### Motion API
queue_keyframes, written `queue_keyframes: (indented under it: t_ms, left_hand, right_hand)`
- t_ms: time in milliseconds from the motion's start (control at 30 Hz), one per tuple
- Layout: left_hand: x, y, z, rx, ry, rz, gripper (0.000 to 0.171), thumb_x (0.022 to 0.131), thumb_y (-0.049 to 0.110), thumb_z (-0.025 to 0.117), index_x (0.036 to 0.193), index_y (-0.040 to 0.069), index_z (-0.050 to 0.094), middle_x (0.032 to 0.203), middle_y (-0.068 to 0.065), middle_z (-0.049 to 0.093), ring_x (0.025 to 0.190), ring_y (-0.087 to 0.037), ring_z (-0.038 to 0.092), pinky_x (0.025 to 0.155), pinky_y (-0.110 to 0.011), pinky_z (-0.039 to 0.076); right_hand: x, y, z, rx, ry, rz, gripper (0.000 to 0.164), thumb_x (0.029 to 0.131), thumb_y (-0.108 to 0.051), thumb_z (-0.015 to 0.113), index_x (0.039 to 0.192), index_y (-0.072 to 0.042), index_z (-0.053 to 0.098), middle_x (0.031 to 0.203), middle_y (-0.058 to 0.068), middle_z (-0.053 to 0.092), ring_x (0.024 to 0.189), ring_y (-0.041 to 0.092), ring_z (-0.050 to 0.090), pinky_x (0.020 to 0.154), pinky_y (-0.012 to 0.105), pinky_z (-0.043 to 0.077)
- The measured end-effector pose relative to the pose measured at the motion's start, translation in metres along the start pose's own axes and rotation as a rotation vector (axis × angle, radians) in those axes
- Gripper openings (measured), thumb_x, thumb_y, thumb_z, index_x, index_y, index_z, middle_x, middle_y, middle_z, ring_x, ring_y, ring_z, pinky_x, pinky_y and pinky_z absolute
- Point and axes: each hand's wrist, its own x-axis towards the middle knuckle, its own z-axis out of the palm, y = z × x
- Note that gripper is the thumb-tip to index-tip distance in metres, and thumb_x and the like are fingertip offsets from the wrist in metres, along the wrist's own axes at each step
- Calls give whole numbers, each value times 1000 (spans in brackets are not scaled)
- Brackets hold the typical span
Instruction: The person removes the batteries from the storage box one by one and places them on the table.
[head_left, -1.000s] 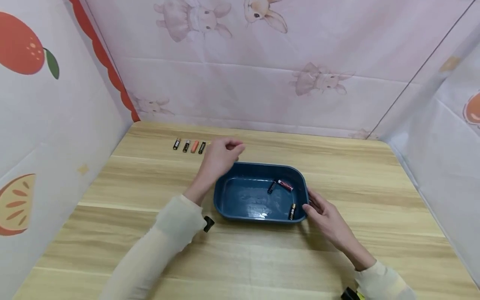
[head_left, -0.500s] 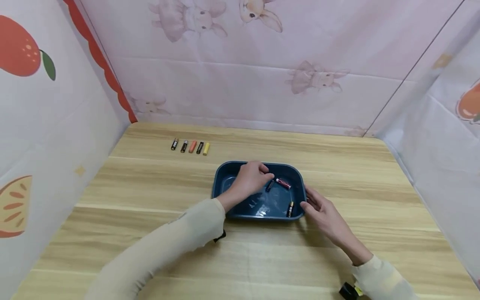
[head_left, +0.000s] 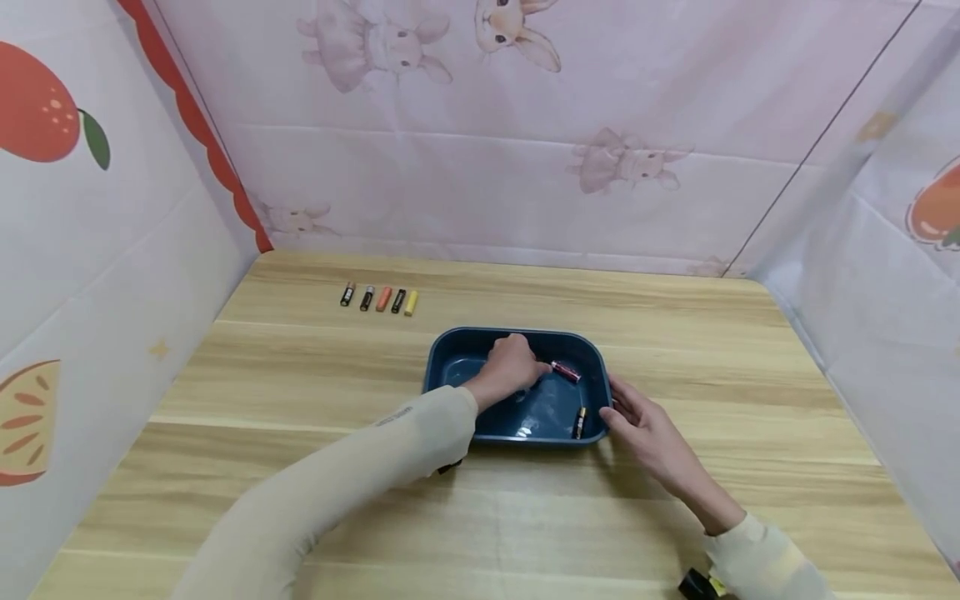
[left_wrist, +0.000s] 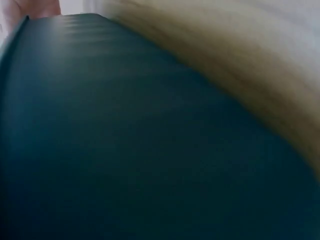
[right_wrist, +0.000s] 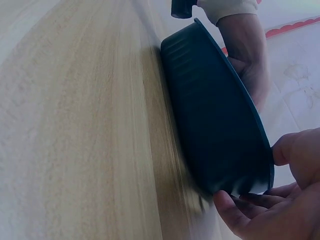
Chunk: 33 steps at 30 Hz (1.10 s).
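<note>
A dark blue rectangular plastic basin [head_left: 450, 417] stands on the table. My left hand [head_left: 510, 367] reaches down inside it, fingers pointing at the floor of the basin. A black battery that lay there is hidden by this hand, so whether the fingers pinch it cannot be seen. Close to its fingertips lies a red battery [head_left: 566, 372]. Another black battery with a gold end [head_left: 580, 422] lies in the near right corner. My right hand [head_left: 648, 433] grips the basin's right end; in the right wrist view its thumb is at the rim and its fingers touch the outer wall [right_wrist: 215, 125].
Several batteries lie side by side at the back left of the wooden table [head_left: 300, 367], among them an orange battery [head_left: 384, 299] and a yellow battery [head_left: 411, 303]. Printed fabric walls [head_left: 480, 200] border the table at the back and both sides.
My left hand has come from beside the battery row, over the basin's back rim, down into the basin. The yellow battery has come into view. My right hand has stayed on the basin.
</note>
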Motion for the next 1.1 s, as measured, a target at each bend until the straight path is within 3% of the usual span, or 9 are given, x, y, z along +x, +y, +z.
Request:
queue_keyframes:
  t_ms: [167, 400, 533, 700, 867, 1000, 1100]
  left_hand:
    - [2, -3, 3, 38, -10, 25, 50, 98, 22, 74, 54, 9, 54, 48, 1, 42, 44, -15, 54, 43, -22, 37]
    - [8, -5, 10, 113, -6, 55, 38, 96, 19, 76, 63, 7, 62, 54, 0, 41, 50, -16, 54, 48, -25, 40]
    - [10, -6, 11, 138, -5, 83, 43, 97, 13, 73, 59, 8, 56, 55, 1, 35, 49, -16, 49, 49, -27, 39]
    - [2, -3, 3, 122, -33, 91, 47, 99, 11, 70, 55, 10, 52, 49, 1, 42, 45, -15, 53, 47, -24, 43]
    - [-5, 8, -24, 104, -63, 67, 48, 99, 18, 70, 54, 10, 57, 48, 2, 43, 42, -11, 45, 44, -22, 35]
    - [-10, 18, -61, 27, -27, 71, 25, 100, 23, 70, 84, 7, 78, 67, -3, 66, 53, -9, 51, 47, -21, 37]
    - [-11, 22, -90, -37, 40, 69, 22, 102, 26, 69, 108, 7, 78, 91, -7, 75, 70, -12, 63, 56, -22, 45]
  right_hand:
    - [-1, 0, -1, -1, -7, 12, 57, 109, -11, 52, 158, 7, 29, 159, 28, 36, 145, 41, 39, 99, 13, 41]
    - [-2, -3, -1, -11, 3, -3, 57, 109, -11, 52, 158, 8, 29, 159, 29, 35, 145, 41, 38, 99, 12, 40]
    - [-1, -2, -1, -10, -1, 2, 58, 109, -12, 52, 158, 8, 28, 160, 29, 34, 145, 41, 37, 98, 11, 40]
    - [-1, 1, -1, -4, -5, 9, 58, 109, -11, 52, 158, 8, 27, 160, 29, 34, 146, 41, 37, 98, 11, 40]
    - [0, 2, -1, -8, -5, 14, 58, 109, -11, 52, 158, 8, 27, 160, 29, 34, 146, 42, 37, 99, 13, 40]
    - [0, 1, -2, -11, -8, 11, 57, 109, -10, 52, 158, 7, 27, 160, 29, 34, 146, 41, 37, 100, 14, 41]
    - [1, 1, -2, -5, -8, 6, 57, 109, -9, 51, 158, 8, 28, 160, 29, 34, 145, 42, 37, 99, 13, 40]
